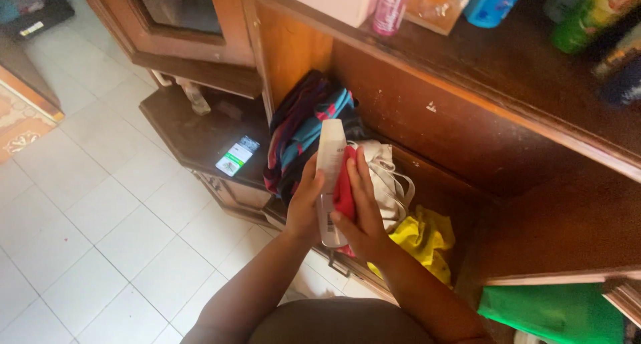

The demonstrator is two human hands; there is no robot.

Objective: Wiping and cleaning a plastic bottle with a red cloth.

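Mid-wipe, by the look of it — white tube (330,177) held upright just left of frame centre, with a red cloth (345,190) pressed against its right flank. Cloth covering only the middle and lower stretch; upper end and cap bare, so probably part of the surface cleaned and the rest left to do, though how clean the tube is cannot be told from here.

Left hand (304,207) at about 7 o'clock of the tube, closed narrowly round the lower half, thumb laid along the front, gripping it firmly. Right hand (364,214) at about 4 o'clock, fingers long and nearly flat, clamping the red cloth against the tube — closed on the cloth rather than open.

Behind the hands, inside the open wooden cabinet (427,110): striped clothing (304,127) at 11 o'clock, a white cloth bag (387,177) at 3 o'clock, yellow fabric (427,240) at 4 o'clock. Pink bottle (390,7) and blue bottle (491,0) on the shelf top at 12 to 1 o'clock. Small card (237,155) on the low dark shelf at 9 o'clock. Green bag (554,310) far off at 4 o'clock.
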